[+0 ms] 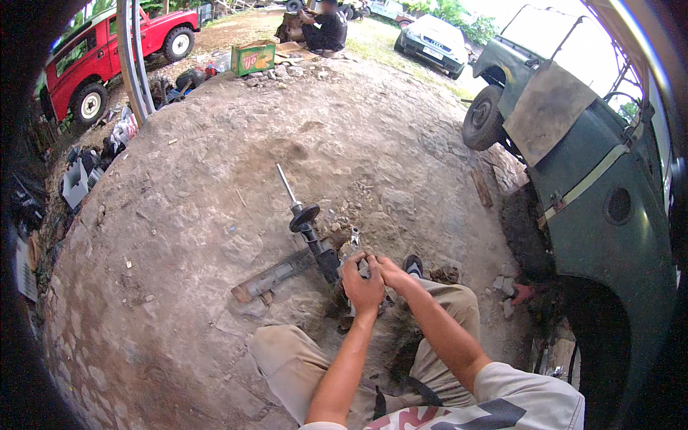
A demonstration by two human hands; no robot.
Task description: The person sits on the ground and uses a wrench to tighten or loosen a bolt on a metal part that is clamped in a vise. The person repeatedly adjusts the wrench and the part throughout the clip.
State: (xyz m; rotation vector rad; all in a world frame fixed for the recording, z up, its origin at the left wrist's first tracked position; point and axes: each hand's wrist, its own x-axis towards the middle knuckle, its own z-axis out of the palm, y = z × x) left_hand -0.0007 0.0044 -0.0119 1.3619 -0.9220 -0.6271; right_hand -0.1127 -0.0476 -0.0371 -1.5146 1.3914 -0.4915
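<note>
A black shock absorber strut with a long silver rod lies on a rusty metal beam between my folded legs. My left hand is closed at the strut's lower end, its fingers curled round something I cannot make out. My right hand meets it there, fingers pressed together, what they grip hidden. A shiny metal piece, too small to name, shows just beyond my hands.
A dark green vehicle body borders the right side. Wood scrap lies near it. At the back are a person, a green box and a white car. A red vehicle, metal post and clutter line the left.
</note>
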